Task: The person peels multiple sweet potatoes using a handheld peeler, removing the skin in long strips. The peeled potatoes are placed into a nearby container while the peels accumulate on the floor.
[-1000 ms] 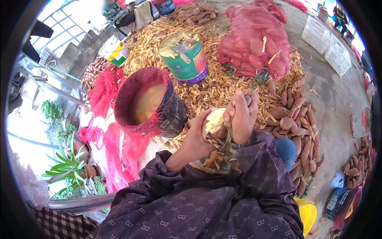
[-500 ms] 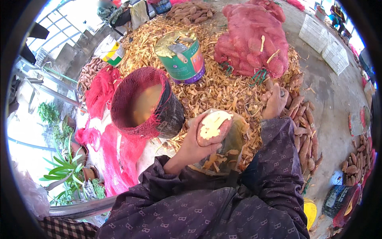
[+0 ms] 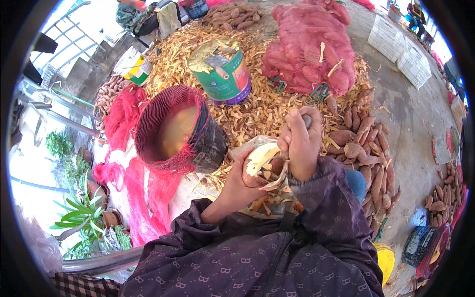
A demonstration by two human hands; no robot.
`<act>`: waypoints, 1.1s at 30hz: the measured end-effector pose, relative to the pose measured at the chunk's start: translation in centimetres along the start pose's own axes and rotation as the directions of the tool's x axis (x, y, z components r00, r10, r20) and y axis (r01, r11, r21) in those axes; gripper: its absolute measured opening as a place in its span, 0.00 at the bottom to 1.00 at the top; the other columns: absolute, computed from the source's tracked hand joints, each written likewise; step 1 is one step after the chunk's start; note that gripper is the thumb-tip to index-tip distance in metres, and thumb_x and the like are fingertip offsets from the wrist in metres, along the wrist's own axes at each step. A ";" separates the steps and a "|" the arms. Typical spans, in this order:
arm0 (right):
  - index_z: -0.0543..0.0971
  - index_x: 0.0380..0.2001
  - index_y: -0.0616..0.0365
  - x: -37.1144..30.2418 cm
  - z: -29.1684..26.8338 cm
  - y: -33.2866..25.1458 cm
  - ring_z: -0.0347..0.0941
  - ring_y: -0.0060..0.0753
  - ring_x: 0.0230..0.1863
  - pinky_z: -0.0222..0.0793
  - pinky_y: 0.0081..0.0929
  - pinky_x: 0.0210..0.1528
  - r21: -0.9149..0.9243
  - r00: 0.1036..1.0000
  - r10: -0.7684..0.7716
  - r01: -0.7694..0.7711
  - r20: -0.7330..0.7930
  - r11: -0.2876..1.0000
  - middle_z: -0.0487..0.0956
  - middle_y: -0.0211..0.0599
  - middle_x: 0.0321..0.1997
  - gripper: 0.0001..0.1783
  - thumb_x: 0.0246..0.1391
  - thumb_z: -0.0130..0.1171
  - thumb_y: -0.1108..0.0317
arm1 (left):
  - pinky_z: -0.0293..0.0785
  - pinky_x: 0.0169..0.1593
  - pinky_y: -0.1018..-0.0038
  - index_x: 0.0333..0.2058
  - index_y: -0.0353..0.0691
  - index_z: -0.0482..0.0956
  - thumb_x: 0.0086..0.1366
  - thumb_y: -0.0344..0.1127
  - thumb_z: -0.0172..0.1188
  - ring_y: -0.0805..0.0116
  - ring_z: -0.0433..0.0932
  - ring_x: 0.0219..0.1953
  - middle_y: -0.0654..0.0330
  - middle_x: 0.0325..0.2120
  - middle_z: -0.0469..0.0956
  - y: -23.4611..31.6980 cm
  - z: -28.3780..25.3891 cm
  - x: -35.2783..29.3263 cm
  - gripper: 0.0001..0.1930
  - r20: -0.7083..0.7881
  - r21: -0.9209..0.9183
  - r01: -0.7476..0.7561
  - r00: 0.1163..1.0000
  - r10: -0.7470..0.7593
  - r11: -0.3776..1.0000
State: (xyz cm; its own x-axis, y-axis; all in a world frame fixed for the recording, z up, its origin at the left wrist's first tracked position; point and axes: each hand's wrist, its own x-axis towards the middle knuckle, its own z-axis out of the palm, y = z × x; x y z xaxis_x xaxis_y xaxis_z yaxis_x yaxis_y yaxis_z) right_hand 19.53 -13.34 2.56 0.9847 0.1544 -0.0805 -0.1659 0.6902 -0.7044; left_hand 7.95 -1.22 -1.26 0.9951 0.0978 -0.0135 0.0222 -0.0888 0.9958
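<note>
My left hand (image 3: pixel 234 185) is wrapped round a large sweet potato (image 3: pixel 251 174) above my lap. Bare pale flesh shows on its upper face, and reddish skin remains on its side. My right hand (image 3: pixel 303 146) is closed round a tool with a grey, rounded handle end (image 3: pixel 307 121), just right of the sweet potato. The tool's working end is hidden by the hand. A curved strip of peel (image 3: pixel 277 183) lies along the sweet potato's right side. Below it, a bag with peelings (image 3: pixel 267 203) sits between my arms.
A black bucket (image 3: pixel 212 151) lined with red netting holds cloudy liquid. Behind it stands a green and purple tub (image 3: pixel 225 81) on peelings (image 3: pixel 257 116). Unpeeled sweet potatoes (image 3: pixel 378 183) are piled at right, a full red mesh sack (image 3: pixel 311 54) beyond. Potted plants (image 3: pixel 81 215) stand left.
My right hand has swung left and nearer from the sweet potato pile to the held sweet potato. The sweet potato has tilted in my left hand, and a loose strip of peel shows beside it.
</note>
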 end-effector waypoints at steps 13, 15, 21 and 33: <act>0.62 0.36 0.54 9.9 -8.2 -0.3 0.59 0.18 0.13 0.56 0.20 0.11 -0.314 0.874 -0.392 0.300 -0.289 0.901 0.64 0.28 0.19 0.11 0.59 0.54 0.66 | 0.61 0.61 0.69 0.63 0.34 0.49 0.51 0.31 0.71 0.66 0.63 0.60 0.53 0.58 0.62 -0.9 -0.5 -1.2 0.46 0.046 -0.224 -0.054 0.997 0.066 0.973; 0.62 0.35 0.53 8.9 -9.7 -0.8 0.59 0.17 0.14 0.56 0.19 0.11 -0.278 0.863 -0.414 0.338 -0.289 0.899 0.64 0.26 0.19 0.12 0.58 0.56 0.65 | 0.61 0.61 0.70 0.62 0.34 0.50 0.51 0.30 0.71 0.67 0.62 0.60 0.54 0.58 0.62 -0.5 -0.8 -0.6 0.45 0.061 -0.254 0.046 0.998 -0.032 0.966; 0.63 0.34 0.51 6.0 -8.8 -0.8 0.59 0.16 0.17 0.56 0.17 0.16 -0.080 0.925 -0.231 0.217 -0.301 0.973 0.63 0.25 0.21 0.10 0.59 0.56 0.67 | 0.65 0.58 0.73 0.63 0.37 0.51 0.52 0.29 0.70 0.70 0.66 0.56 0.57 0.56 0.64 -0.3 -1.7 -0.7 0.44 0.101 -0.386 0.215 0.976 -0.191 0.897; 0.62 0.35 0.50 2.8 -5.9 0.3 0.57 0.17 0.16 0.55 0.18 0.14 -0.003 0.984 -0.074 0.074 -0.163 0.997 0.62 0.25 0.21 0.09 0.61 0.52 0.68 | 0.74 0.38 0.66 0.64 0.39 0.53 0.39 0.40 0.72 0.61 0.74 0.47 0.55 0.56 0.66 -0.4 -3.8 -0.8 0.53 0.254 -0.679 0.296 0.953 -0.163 0.671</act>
State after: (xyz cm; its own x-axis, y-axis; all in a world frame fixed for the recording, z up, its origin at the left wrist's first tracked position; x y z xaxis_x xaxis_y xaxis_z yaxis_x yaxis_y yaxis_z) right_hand 22.58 -16.87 -2.03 0.9898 -0.0138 -0.1420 -0.0922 0.6974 -0.7107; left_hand 6.80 2.53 -1.26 0.9694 -0.1441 -0.1987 0.2443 0.6428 0.7260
